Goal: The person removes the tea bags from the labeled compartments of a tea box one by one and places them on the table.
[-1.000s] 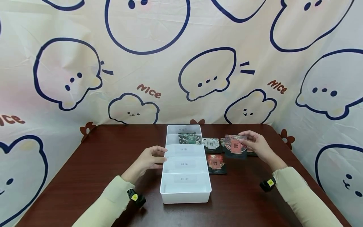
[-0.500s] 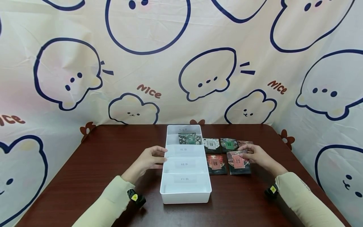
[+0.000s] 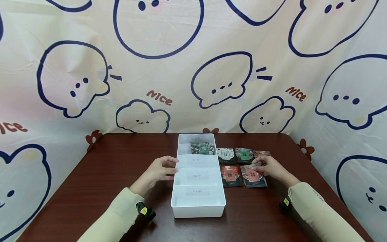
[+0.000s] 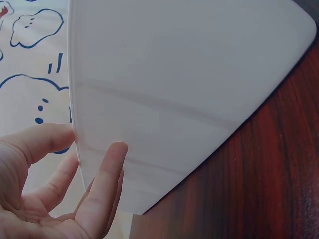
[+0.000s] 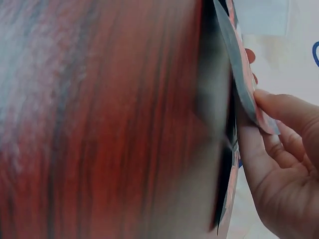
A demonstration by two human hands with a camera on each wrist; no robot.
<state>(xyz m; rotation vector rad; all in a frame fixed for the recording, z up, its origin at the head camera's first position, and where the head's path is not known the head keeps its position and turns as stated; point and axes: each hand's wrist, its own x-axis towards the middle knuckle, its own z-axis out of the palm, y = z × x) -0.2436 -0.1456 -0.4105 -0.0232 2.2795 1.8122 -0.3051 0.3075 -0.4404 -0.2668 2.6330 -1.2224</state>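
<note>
In the head view, my right hand (image 3: 270, 168) pinches the upper right corner of a tea sachet (image 3: 252, 175) with a pink label, low over the table. The right wrist view shows the sachet (image 5: 239, 64) edge-on and bent, between thumb and fingers. My left hand (image 3: 158, 172) touches the left side of a long white divided box (image 3: 198, 211). Close up in the left wrist view, its fingertips (image 4: 117, 149) lie against the box's outer wall and rim. Dark green patterned sachets (image 3: 202, 148) lie in a compartment toward the box's far end.
Right of the box lie a white-labelled sachet (image 3: 225, 155), a green-labelled sachet (image 3: 245, 155) and a partly hidden reddish sachet (image 3: 261, 153). A red-labelled sachet (image 3: 231, 176) lies nearer. Printed labels mark the compartments. A cartoon-print cloth (image 3: 181, 74) hangs behind the table (image 3: 130, 148).
My right hand has brought the pink-labelled sachet down and toward me from over the back row, uncovering the green-labelled one. The left hand stays at the box.
</note>
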